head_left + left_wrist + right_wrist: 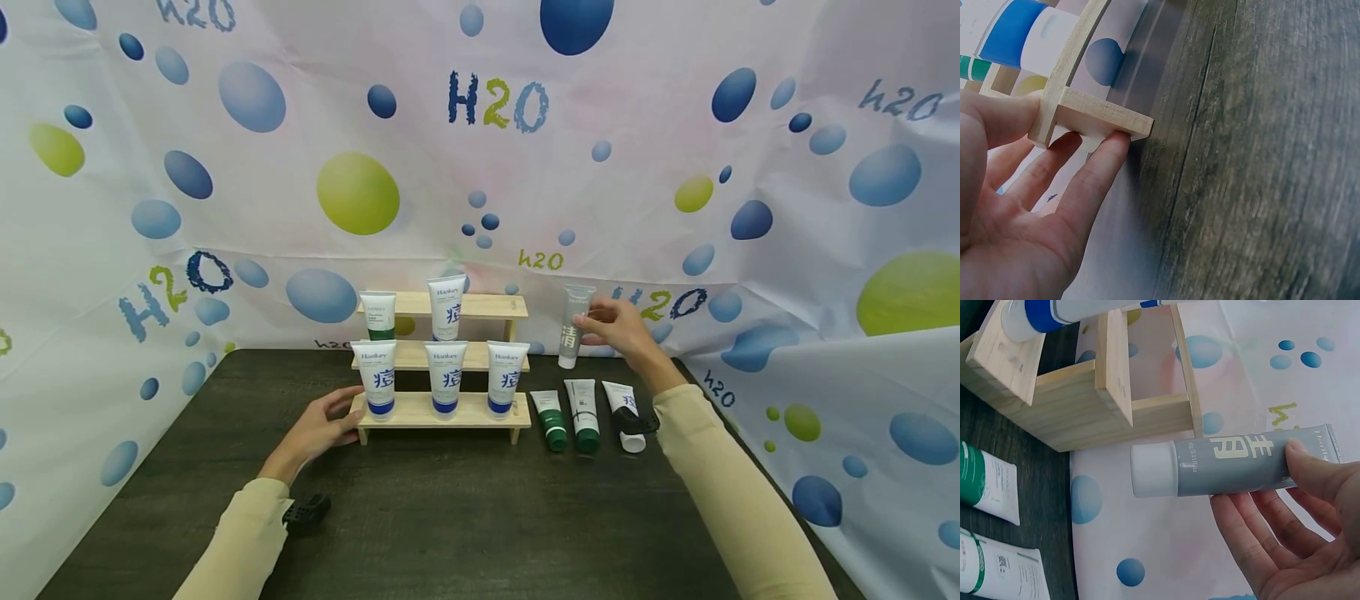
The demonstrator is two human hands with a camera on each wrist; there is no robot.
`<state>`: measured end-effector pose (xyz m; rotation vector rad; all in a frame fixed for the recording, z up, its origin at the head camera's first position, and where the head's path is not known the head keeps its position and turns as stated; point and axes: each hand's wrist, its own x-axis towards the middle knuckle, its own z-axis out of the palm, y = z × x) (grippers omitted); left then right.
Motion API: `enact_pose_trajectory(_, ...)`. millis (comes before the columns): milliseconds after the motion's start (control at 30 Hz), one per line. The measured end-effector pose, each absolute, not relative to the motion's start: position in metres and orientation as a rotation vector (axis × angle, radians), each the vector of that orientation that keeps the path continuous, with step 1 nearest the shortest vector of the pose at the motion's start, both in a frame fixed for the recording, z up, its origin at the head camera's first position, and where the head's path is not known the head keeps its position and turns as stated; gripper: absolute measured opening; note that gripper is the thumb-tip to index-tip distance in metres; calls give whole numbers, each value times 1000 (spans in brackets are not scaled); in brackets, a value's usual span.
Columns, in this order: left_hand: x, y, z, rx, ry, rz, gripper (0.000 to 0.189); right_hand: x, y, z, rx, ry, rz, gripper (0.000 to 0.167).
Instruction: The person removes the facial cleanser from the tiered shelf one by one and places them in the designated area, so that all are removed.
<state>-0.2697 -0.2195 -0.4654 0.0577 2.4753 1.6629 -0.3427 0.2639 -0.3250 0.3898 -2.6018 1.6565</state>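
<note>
The grip of the right hand [618, 327] was closed on a grey tube [571, 336], white cap [567, 362] down, at two o'clock from the wooden shelf [410, 408]; at eight o'clock the left hand [322, 425] pinched the shelf's end. The tube looked to me light, soft-walled, a bit slippery, hardly fragile; up near the flat end [580, 291] seemed the place to hold it, gently

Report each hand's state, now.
Left hand: closed, gripping the wooden rack at its lower left end.
Right hand: closed, holding the gray tube cap-down.
</note>
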Motion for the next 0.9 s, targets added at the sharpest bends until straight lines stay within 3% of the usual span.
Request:
enact_pose_trajectory(367,-270,-219,-465,54,2481,1661,62,-339,281,-337,411,-2603,1584,43)
enact_pose_trajectory(900,-269,-220,-464,51,2474,1659,64,-331,309,-345,343,-2689,1522,56)
